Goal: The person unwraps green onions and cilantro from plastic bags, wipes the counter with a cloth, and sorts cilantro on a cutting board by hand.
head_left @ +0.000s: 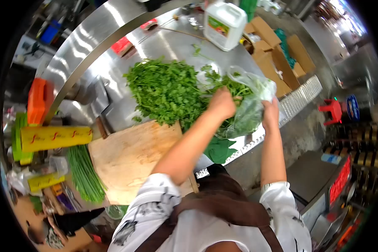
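We find the left hand [222, 103] clenched, as far as its hidden fingertips let us judge, on coriander [161, 86] stems beside the clear plastic bag [248, 119]; the right hand [270, 112] pinches the bag's outer side. The main coriander heap lies on the steel table, beyond the chopping board, with more inside the bag. In our judgement, a hard pull could tear the thin film or scatter sprigs, and the bag, close to the table edge, could slip to the floor if the right hand lets go. The steel table [119, 103] is bright and reflective; it carries the wooden chopping board [134, 155], a cleaver [98, 97] beside it and a white jug [225, 27] at the far side. Beyond, we note an opened cardboard box [277, 65] and, on the grey floor, a red stool [332, 111].
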{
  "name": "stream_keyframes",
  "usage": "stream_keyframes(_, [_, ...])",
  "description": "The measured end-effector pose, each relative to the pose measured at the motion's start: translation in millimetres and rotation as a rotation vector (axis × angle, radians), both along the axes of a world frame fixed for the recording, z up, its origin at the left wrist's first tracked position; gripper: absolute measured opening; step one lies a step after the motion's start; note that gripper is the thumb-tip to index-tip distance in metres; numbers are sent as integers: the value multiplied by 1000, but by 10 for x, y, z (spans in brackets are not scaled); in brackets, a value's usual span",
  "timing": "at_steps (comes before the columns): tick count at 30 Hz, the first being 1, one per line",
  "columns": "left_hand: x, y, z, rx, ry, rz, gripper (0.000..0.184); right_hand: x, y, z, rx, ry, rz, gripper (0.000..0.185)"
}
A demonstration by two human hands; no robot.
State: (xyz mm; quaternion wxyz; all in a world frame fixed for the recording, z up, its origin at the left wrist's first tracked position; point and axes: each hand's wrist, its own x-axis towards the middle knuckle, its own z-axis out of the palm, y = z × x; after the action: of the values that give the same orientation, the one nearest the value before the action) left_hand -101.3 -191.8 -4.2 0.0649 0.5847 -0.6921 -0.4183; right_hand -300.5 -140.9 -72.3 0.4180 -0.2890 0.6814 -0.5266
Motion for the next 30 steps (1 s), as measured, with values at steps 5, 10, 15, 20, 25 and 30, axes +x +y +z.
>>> stream_keyframes(5, [-406,31,-125,129,-4,78,101,144,57,29,-143,-1051,51,35])
stream_keyframes(10, [-212,-24,-69,310,649,153,77,426,42,-253,-250,-872,36,36])
stream_keyframes(15, [66,20,10,199,731,400,66,395,-15,337,-193,-1081,81,38])
stream_keyframes(20, [16,-38,-209,113,329,443,65,63,-53,446,-176,-500,-41,39])
stream_keyframes(25, [-297,200,-42,-237,-256,201,83,-249,114,116,143,-572,-282,47])
stream_keyframes(30, [-681,298,-96,-64,-370,42,112,197,235,221,-66,-775,-56,54])
